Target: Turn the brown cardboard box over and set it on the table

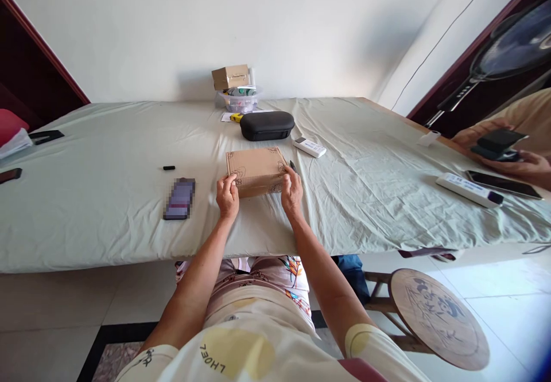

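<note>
A small brown cardboard box with dark line drawings at its corners lies in front of me on the cloth-covered table. My left hand grips its near left corner, thumb on top. At the near right corner, my right hand holds the box with curled fingers. A black pen rests just past my right fingers, partly hidden. Left of the box lie a phone with a blurred screen and a small black pen cap. Behind the box sits a black zip case.
A white remote lies right of the case. Farther back stand a clear plastic tub and another carton. Another person's hands hold a dark box at right, near a white power strip. A wooden stool stands below.
</note>
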Tool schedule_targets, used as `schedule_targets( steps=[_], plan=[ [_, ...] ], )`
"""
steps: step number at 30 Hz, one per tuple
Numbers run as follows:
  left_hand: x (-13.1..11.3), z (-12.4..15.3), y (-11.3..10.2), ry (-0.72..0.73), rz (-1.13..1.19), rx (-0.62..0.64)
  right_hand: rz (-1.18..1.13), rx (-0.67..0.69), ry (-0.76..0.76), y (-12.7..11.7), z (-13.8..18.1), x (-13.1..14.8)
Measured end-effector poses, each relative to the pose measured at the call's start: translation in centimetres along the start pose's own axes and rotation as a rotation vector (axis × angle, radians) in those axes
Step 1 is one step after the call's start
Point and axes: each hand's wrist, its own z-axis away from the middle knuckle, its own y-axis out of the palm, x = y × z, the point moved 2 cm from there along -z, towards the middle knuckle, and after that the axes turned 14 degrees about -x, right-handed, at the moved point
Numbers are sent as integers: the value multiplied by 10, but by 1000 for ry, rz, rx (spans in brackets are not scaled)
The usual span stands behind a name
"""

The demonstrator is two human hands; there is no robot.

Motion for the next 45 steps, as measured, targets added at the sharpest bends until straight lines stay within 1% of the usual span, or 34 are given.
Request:
schedule_targets(
  steps=[2, 4, 6, 8, 12, 15, 19, 21, 24, 26, 28, 30, 32, 33, 35, 37, 39, 41, 43, 45],
  plan=[
    [1, 1, 1, -34, 10, 24, -9, -21, 127, -2, -17, -8],
    [2, 1, 2, -54, 17, 35, 58, 19, 192, 2, -37, -21],
    [3, 2, 2, -59, 23, 31, 148, 120, 197, 8, -55, -33],
    [3, 3, 1, -58, 26, 24, 286, 213, 172, 13, -67, -43],
    [4, 6, -1, -52, 25, 40, 537, 363, 145, 16, -67, -54],
    [6, 6, -3, -37, 43, 70, 601, 372, 108, 14, -59, -55],
    [8, 6, -4, -39, 80, 126, 612, 317, 103, 11, -52, -56],
    [8, 5, -3, -40, 89, 141, 600, 270, 141, 8, -51, -58],
    [9, 6, -2, -44, 101, 144, 523, 119, 214, 2, -54, -62],
    [9, 6, -2, -50, 105, 148, 438, -9, 211, -3, -57, -62],
    [9, 6, -2, -52, 95, 159, 340, -136, 149, -8, -59, -56],
    [8, 7, -3, -53, 83, 166, 247, -255, 52, -15, -55, -45],
    [8, 7, -3, -51, 75, 169, 165, -345, -42, -21, -41, -27],
    [8, 7, -3, -51, 76, 175, 128, -362, -80, -24, -30, -17],
    [8, 7, -4, -55, 80, 187, 54, -313, -151, -26, -4, 4],
    [9, 7, -4, -60, 79, 192, -26, -185, -235, -23, 25, 24],
    [10, 6, -4, -60, 71, 198, -51, 78, -372, -14, 49, 40],
    [10, 5, -4, -56, 63, 208, -42, 294, -490, -5, 64, 49],
    [10, 4, -5, -57, 57, 210, -14, 399, -562, 1, 70, 54],
    [9, 3, -5, -56, 53, 207, 11, 426, -596, 5, 69, 56]
  ],
)
